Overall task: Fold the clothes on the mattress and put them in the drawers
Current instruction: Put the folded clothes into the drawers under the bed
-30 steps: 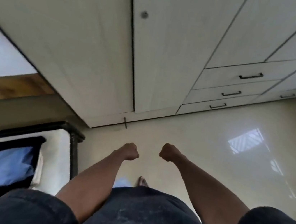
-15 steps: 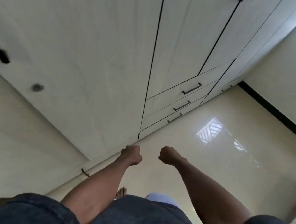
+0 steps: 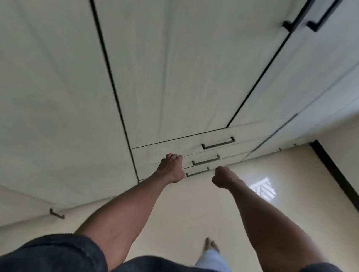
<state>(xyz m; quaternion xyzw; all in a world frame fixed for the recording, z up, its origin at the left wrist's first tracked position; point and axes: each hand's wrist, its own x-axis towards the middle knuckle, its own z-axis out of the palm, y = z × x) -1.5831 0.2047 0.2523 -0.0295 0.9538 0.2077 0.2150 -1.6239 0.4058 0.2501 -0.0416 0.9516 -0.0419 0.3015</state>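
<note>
In front of the drawers [image 3: 194, 151], both hands are clenched. Left hand [image 3: 171, 167] and right hand [image 3: 223, 178] hold nothing.

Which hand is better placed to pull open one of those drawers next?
Probably the left hand: it overlaps the drawer fronts beside the middle handle. The right hand is fisted over the floor, clear of them.
</note>
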